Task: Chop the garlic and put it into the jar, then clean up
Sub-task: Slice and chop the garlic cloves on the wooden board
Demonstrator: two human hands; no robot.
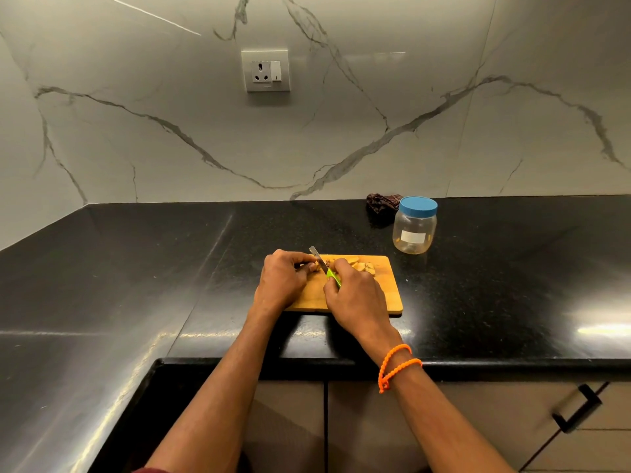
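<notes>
A wooden cutting board [386,295] lies on the black countertop [136,268]. Pale garlic pieces [358,264] sit along the board's far edge. My left hand [283,278] holds a garlic piece down on the board with curled fingers. My right hand [355,295] grips the green handle of a small knife [317,256], whose blade points away from me beside the left fingertips. A clear plastic jar [414,230] with a blue lid on stands upright behind the board to the right.
A dark crumpled cloth [380,203] lies by the wall behind the jar. A wall socket [265,70] sits on the marble backsplash. The counter's front edge runs below my wrists, with cabinet doors and a black handle [577,407] beneath.
</notes>
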